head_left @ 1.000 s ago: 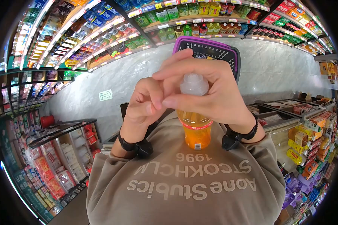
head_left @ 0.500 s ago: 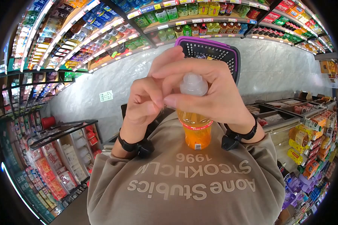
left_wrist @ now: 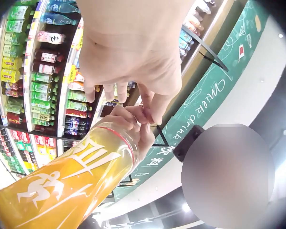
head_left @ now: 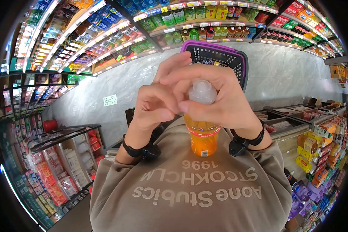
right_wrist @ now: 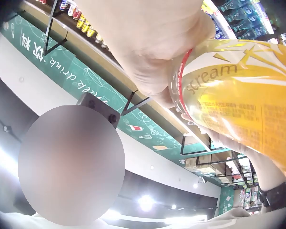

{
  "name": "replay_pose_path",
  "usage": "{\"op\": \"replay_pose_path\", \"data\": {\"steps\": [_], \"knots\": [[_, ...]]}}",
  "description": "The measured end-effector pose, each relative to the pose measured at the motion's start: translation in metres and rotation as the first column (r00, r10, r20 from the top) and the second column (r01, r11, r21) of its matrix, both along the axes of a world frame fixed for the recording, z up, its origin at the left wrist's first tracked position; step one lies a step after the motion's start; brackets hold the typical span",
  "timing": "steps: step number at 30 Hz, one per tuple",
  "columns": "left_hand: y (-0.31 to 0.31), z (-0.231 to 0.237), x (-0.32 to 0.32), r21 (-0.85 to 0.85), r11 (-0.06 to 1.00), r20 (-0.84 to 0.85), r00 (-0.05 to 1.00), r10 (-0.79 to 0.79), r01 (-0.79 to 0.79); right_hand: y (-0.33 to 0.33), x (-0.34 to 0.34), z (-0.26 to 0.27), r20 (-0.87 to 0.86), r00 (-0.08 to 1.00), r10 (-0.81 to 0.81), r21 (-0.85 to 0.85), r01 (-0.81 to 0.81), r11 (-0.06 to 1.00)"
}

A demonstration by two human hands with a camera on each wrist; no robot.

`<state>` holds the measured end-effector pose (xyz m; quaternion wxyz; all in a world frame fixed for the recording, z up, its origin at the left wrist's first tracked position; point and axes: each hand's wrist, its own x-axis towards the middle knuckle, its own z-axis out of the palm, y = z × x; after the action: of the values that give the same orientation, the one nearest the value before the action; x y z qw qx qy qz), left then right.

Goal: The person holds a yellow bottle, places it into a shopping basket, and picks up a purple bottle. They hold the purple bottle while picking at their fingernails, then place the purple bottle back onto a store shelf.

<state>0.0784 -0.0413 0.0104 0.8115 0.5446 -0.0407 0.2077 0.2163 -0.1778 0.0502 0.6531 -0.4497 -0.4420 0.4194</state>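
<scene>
1. Right hand point(head_left: 224, 98): fingers curled round neck of orange drink bottle point(head_left: 203, 135), below pale cap point(head_left: 202, 92).
2. Left hand point(head_left: 152, 106): fingers bent, at right fingertips; can't tell if pinching anything.
3. Bottle in front of printed shirt point(head_left: 189, 193).
4. Purple-rimmed basket point(head_left: 212, 45) beyond hands.

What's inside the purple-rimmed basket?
A few small packages, too small to identify, show in the basket. The left hand and right hand cover its near part; anything there is hidden.
</scene>
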Motion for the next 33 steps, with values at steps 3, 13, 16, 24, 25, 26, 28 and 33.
{"op": "replay_pose_path", "data": {"steps": [3, 13, 16, 24, 25, 26, 28, 33], "knots": [[-0.002, 0.004, -0.002, 0.016, 1.0, -0.03, 0.999, 0.019, -0.019, 0.001, -0.001, -0.004, 0.071, 0.996, -0.048, 0.05, 0.044, 0.998], [-0.005, 0.003, -0.01, -0.21, 0.976, -0.026, 0.997, -0.068, 0.061, -0.001, -0.002, -0.001, 0.022, 0.991, -0.131, 0.001, 0.131, 0.991], [-0.005, -0.002, -0.009, -0.113, 0.984, 0.063, 0.99, -0.129, 0.135, 0.001, 0.0, -0.006, 0.078, 0.986, -0.144, 0.007, 0.144, 0.99], [-0.003, 0.004, -0.003, -0.135, 0.987, 0.064, 0.995, -0.079, 0.087, 0.002, 0.003, -0.003, -0.018, 1.0, -0.023, 0.026, 0.024, 0.999], [-0.003, 0.003, -0.002, -0.127, 0.986, 0.074, 0.993, -0.096, 0.105, 0.002, 0.004, -0.003, -0.006, 1.0, -0.024, 0.032, 0.024, 0.999], [-0.003, 0.004, -0.002, -0.122, 0.988, 0.071, 0.994, -0.089, 0.097, 0.002, 0.004, -0.004, 0.006, 1.0, -0.025, 0.037, 0.025, 0.999], [-0.003, 0.005, -0.002, -0.112, 0.99, 0.066, 0.995, -0.075, 0.083, 0.003, 0.004, -0.004, 0.011, 0.999, -0.031, 0.032, 0.031, 0.999], [-0.002, 0.008, -0.004, -0.075, 0.996, 0.028, 0.998, -0.049, 0.051, 0.002, 0.001, -0.003, -0.071, 0.997, -0.044, -0.02, 0.042, 0.999]]}}
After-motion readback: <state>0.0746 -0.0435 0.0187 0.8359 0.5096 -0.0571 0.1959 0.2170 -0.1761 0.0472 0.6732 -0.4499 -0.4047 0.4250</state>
